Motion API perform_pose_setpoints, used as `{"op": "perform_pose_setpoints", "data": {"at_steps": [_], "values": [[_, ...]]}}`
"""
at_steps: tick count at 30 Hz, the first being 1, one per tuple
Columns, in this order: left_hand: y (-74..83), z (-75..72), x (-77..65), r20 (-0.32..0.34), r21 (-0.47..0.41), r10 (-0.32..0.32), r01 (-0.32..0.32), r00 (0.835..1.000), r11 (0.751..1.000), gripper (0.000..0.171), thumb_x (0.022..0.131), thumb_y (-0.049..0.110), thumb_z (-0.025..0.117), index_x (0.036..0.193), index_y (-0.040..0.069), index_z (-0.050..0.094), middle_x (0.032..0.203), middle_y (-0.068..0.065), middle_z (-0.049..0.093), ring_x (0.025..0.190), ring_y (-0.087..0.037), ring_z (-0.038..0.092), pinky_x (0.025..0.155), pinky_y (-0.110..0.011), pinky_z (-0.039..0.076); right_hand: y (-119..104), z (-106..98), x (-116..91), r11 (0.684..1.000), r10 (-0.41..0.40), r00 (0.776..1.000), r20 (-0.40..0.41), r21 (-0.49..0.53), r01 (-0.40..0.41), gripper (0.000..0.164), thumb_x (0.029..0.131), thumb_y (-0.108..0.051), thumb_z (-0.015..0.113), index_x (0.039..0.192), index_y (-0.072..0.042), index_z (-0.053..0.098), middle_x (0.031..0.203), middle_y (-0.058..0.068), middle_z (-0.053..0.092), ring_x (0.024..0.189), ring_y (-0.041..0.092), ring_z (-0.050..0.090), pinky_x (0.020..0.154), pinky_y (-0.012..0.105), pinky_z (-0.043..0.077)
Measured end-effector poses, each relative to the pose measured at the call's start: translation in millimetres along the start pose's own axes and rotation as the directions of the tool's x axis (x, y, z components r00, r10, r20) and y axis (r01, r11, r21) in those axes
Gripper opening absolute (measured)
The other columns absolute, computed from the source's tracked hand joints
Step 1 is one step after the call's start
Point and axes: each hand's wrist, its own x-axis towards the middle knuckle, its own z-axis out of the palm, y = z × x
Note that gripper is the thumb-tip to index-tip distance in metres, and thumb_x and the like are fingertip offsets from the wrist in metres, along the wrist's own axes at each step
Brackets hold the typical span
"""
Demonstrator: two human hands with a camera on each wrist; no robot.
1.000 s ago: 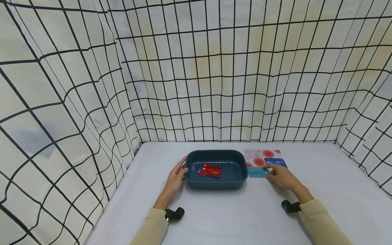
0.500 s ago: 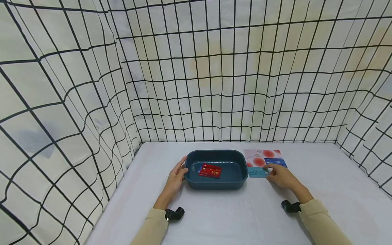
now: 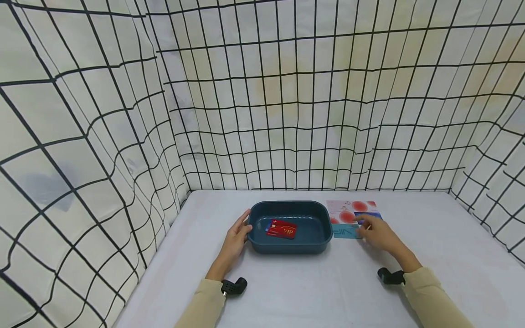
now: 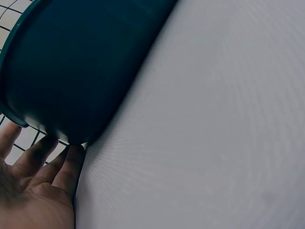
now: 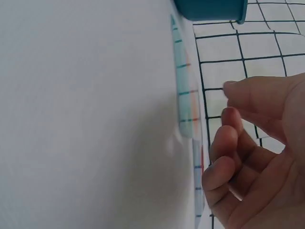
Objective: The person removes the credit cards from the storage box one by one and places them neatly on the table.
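A dark teal rectangular tray (image 3: 290,249) stands on the white table. My left hand (image 3: 234,239) is at its left end; in the left wrist view, fingertips meet the outer wall of the tray (image 4: 71,71). Inside lies a red card marked VIP (image 3: 281,229), with a blue edge showing under it. Right of the tray lie a light teal card (image 3: 346,231), pink-and-white cards with red circles (image 3: 359,206), and a dark blue card (image 3: 374,215) partly hidden by my right hand (image 3: 378,234). In the right wrist view, its fingers bend loosely, thumb and index apart, holding nothing.
Black netting (image 3: 311,114) over white cloth surrounds the back and sides of the table (image 3: 303,291). Black wrist cameras (image 3: 234,286) are worn on both forearms.
My right hand has lifted slightly off the teal card's right end, and its fingers now cover more of the dark blue card. The left hand and tray have not moved.
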Motion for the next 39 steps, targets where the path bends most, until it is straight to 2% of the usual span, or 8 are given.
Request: {"op": "perform_pose_setpoints", "data": {"at_steps": [7,11,15,20,26,34,39], "values": [[-0.2,-0.2,-0.7,0.000,-0.002,-0.001,0.001,1.000,1.000,0.053,0.107,0.018,0.048,0.158,0.032,0.040,0.166,-0.013,0.035,0.150,-0.031,0.041,0.119,-0.052,0.039,-22.1,-3.5,-1.6,0.991,-0.098,0.989,-0.113,0.074,0.107,0.035,0.100,-0.016,0.064,0.135,-0.008,0.062,0.087,0.008,0.056,0.080,0.022,0.052,0.059,0.023,0.046],[-1.6,0.3,0.6,0.005,-0.006,0.000,0.000,1.000,1.000,0.053,0.107,0.018,0.048,0.158,0.031,0.040,0.166,-0.013,0.034,0.151,-0.031,0.039,0.119,-0.052,0.038,-41.3,-1.0,-5.9,0.969,-0.182,0.967,-0.177,0.137,0.207,0.030,0.101,-0.013,0.064,0.130,-0.008,0.064,0.087,0.008,0.059,0.079,0.019,0.053,0.060,0.021,0.047],[-2.2,0.4,0.9,0.006,-0.005,0.005,-0.005,1.000,1.000,0.053,0.107,0.018,0.049,0.157,0.032,0.040,0.166,-0.013,0.035,0.150,-0.030,0.041,0.119,-0.052,0.040,-61.4,4.1,-5.8,0.943,-0.245,0.949,-0.198,0.180,0.281,0.028,0.100,-0.014,0.065,0.128,-0.009,0.065,0.089,0.008,0.058,0.076,0.016,0.054,0.062,0.020,0.048],[-0.2,0.7,-0.6,0.006,-0.007,0.012,-0.012,1.000,1.000,0.054,0.106,0.017,0.050,0.157,0.032,0.040,0.165,-0.014,0.036,0.149,-0.030,0.043,0.118,-0.050,0.042,-88.7,13.0,-1.8,0.921,-0.301,0.939,-0.166,0.205,0.331,0.030,0.099,-0.015,0.066,0.128,-0.006,0.065,0.087,0.006,0.058,0.076,0.016,0.055,0.064,0.019,0.049],[-0.2,0.5,-0.1,0.003,-0.013,0.013,-0.013,1.000,1.000,0.054,0.106,0.017,0.050,0.157,0.031,0.041,0.165,-0.013,0.037,0.149,-0.029,0.042,0.118,-0.051,0.041,-115.2,33.9,7.3,0.927,-0.307,0.943,-0.129,0.184,0.327,0.032,0.096,-0.016,0.071,0.127,-0.006,0.064,0.087,0.004,0.057,0.078,0.018,0.054,0.064,0.020,0.048],[-1.4,-0.3,1.6,0.008,-0.004,0.019,-0.019,1.000,1.000,0.054,0.106,0.017,0.049,0.158,0.029,0.040,0.165,-0.014,0.036,0.150,-0.030,0.041,0.119,-0.051,0.040,-135.8,66.3,31.8,0.945,-0.287,0.958,-0.024,0.160,0.287,0.039,0.093,-0.016,0.074,0.128,-0.005,0.063,0.092,0.003,0.058,0.079,0.016,0.052,0.065,0.022,0.045],[-2.4,-1.3,1.3,0.008,0.003,0.018,-0.018,1.000,1.000,0.054,0.106,0.018,0.049,0.158,0.029,0.039,0.165,-0.014,0.037,0.149,-0.031,0.043,0.118,-0.051,0.041,-141.4,84.3,47.0,0.952,-0.290,0.956,0.037,0.107,0.285,0.039,0.092,-0.016,0.076,0.128,-0.007,0.064,0.100,0.008,0.062,0.080,0.015,0.052,0.066,0.024,0.045]]}}
